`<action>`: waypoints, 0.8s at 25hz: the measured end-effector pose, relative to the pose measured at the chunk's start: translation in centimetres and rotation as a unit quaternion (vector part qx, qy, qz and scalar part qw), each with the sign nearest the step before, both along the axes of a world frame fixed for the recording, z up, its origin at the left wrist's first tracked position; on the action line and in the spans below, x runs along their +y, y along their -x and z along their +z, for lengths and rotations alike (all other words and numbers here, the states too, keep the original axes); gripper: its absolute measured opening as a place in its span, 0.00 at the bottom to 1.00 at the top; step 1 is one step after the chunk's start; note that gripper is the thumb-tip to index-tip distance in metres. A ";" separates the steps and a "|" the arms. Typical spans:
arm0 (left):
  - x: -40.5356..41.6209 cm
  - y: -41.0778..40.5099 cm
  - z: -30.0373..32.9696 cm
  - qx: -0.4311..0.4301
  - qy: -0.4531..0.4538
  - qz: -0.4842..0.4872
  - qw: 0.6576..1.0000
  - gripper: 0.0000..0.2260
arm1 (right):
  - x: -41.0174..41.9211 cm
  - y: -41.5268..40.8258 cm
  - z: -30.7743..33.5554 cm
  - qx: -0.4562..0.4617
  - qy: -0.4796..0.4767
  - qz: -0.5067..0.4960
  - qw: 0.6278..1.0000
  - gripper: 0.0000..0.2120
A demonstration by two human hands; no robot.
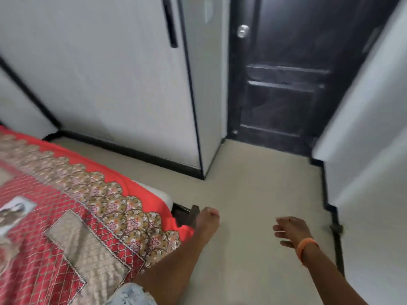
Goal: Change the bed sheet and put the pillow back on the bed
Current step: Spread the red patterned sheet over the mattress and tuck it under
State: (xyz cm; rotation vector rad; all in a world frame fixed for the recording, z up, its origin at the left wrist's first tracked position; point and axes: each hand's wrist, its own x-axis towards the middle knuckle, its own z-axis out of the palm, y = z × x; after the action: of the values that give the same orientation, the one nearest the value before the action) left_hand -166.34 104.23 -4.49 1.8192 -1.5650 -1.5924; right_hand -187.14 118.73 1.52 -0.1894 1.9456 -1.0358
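Pale tiled floor point(253, 205); white wardrobe point(110, 84) with black trim; dark panelled door point(286, 84), round silver knob point(243, 31).

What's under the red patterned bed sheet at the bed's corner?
A white mattress edge shows below the red patterned bed sheet, with dark bed frame beneath. The sheet covers everything else; no pillow is visible.

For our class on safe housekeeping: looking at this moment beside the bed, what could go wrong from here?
1. The red sheet hangs off the mattress corner near the left hand; a foot might catch in it.
2. The dark bed frame juts out at floor level under that corner, so a shin or toe could hit it.
3. Both hands, the right hand too, hold nothing, and the picture is blurred, which suggests fast movement in the narrow space by the wardrobe.
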 end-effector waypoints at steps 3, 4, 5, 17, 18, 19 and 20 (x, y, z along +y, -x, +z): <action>-5.2 1.8 -0.5 -0.013 0.004 0.135 0.991 0.06 | -11.0 5.8 -0.8 -0.011 0.005 0.123 0.992 0.05; -6.4 2.3 0.3 -0.032 0.017 0.183 0.982 0.07 | -14.6 7.0 -0.9 -0.012 0.007 0.164 0.986 0.05; -7.0 2.4 0.8 -0.035 0.028 0.231 0.972 0.09 | -17.6 7.7 -0.8 -0.012 0.005 0.206 0.979 0.05; -21.5 3.2 1.9 -0.020 0.007 0.558 0.830 0.11 | -48.6 3.0 0.2 -0.002 0.031 0.553 0.833 0.04; -24.0 2.7 1.9 -0.009 0.008 0.570 0.822 0.11 | -51.7 1.3 0.0 -0.007 0.035 0.561 0.827 0.05; -26.4 1.9 1.8 0.006 0.004 0.583 0.812 0.11 | -54.8 -0.5 0.0 -0.011 0.032 0.571 0.820 0.05; -29.0 0.7 1.6 0.011 -0.001 0.595 0.804 0.10 | -57.8 -2.6 0.2 -0.013 0.026 0.584 0.811 0.05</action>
State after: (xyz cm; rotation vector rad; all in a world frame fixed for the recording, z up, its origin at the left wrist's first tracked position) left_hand -167.01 75.21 -2.84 2.0350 -0.1458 -0.9223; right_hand -184.52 60.91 1.71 -1.2148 1.3279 -0.2297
